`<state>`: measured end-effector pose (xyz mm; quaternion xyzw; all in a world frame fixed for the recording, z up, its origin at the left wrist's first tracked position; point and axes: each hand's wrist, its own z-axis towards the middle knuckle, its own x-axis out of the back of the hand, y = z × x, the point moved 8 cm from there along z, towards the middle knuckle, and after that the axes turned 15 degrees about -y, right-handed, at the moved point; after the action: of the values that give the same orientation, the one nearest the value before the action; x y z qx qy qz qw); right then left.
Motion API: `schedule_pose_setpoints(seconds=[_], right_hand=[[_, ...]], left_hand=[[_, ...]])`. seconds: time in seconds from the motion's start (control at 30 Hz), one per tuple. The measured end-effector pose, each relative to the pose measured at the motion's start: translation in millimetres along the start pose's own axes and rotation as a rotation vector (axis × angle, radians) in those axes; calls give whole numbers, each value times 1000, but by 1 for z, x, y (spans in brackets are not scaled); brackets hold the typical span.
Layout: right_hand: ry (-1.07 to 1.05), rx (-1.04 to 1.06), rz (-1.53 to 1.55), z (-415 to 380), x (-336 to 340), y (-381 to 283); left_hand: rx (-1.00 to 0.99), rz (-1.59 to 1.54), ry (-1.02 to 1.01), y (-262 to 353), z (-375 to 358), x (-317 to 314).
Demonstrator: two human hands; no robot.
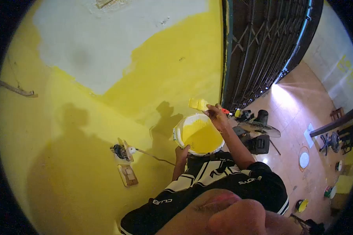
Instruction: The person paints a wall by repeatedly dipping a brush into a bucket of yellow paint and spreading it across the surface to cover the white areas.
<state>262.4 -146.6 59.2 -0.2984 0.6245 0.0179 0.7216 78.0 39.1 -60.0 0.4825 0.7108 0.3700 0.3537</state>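
Note:
A white bucket (175, 135) holds yellow paint and hangs in front of my body. My left hand (182, 152) grips its near left rim, with the thumb over the edge. Above the far right side of the bucket, my right hand (217, 115) is closed on a paintbrush (198, 104) with a red handle end. The bristles are coated in yellow and point left towards the wall. The wall (168, 58) is mostly yellow, with a pale unpainted patch (86, 39) at the upper left.
An open socket with loose wires (123, 150) and a switch plate (128, 175) are on the wall at the left. A folding metal gate (262, 43) stands beyond the wall. A fan (261, 127), a chair and several paint tubs are on the floor at the right.

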Motion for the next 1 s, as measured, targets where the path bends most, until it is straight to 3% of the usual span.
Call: schedule_pose_setpoints(seconds=[0.07, 0.17, 0.27, 0.47, 0.57, 0.8, 1.0], right_hand=[[7, 73, -88, 14, -8, -2], [-27, 182, -167, 27, -55, -9], [-41, 226, -286, 51, -104, -11], [-217, 607, -726, 78, -224, -4], [-383, 635, -901, 83, -276, 26], [-748, 824, -880, 98, -347, 100], [-879, 750, -862, 105, -370, 135]], left_hand=[[63, -24, 38, -8, 3, 4], [-49, -20, 51, 1, 1, 6], [99, -153, 51, 4, -13, -4], [37, -161, 47, 15, -19, -9], [77, -120, 77, -7, -9, 2], [70, -170, 123, 6, -19, 3], [41, -11, 134, -16, 3, 18]])
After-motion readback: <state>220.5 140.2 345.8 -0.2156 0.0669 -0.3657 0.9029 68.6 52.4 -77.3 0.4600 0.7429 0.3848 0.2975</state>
